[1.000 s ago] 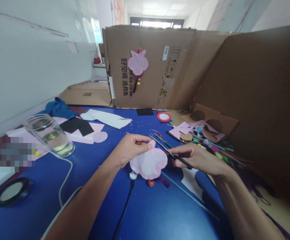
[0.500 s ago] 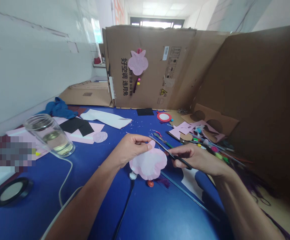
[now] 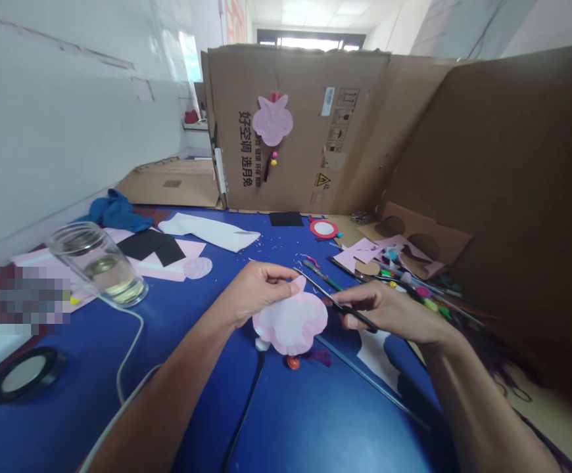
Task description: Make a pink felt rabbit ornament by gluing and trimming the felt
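Clearly, the left hand [image 3: 261,292] pinches the pink scalloped cutout [image 3: 290,323] by its upper tab, between thumb and fingers; the cutout sits low between the two hands, an orange bead [image 3: 293,362] at its lower edge. The right hand [image 3: 389,314] grasps black-handled scissors [image 3: 361,318], tips close to the tab; whether the blades are parted, I cannot tell. For neat work here, it should help to pinch the paper firmly, keep fingertips off the blade line and turn the paper rather than the wrist. Leftmost runs a pale wall [image 3: 69,131]; then, on the blue table [image 3: 325,420], come a black tape roll [image 3: 54,369], a glass [image 3: 113,276] and a white strip [image 3: 207,231]. A cardboard panel [image 3: 306,177] stands behind, and pink scraps [image 3: 359,252] lie toward the right.
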Demonstrator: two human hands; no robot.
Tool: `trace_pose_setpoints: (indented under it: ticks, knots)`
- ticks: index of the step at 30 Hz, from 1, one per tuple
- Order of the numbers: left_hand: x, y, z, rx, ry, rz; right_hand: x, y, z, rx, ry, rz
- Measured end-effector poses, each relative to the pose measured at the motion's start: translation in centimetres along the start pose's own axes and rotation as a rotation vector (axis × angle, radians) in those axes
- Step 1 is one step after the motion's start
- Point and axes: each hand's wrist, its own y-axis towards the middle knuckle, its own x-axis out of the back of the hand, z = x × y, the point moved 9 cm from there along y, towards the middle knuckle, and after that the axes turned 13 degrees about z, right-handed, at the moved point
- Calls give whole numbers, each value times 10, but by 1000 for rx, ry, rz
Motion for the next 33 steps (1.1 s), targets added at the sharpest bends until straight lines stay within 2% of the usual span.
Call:
trace_pose_setpoints:
  ticks: [6, 17, 33]
  knots:
    - [0, 0, -1, -22, 13, 17, -1, -1, -4, -21, 39, 13]
    - [-6, -1, -3, 5, 72, 122, 2, -4, -14, -61, 11, 19]
    - [-7, -2, -1, 8, 89, 138, 4, -9, -5, -14, -62, -7]
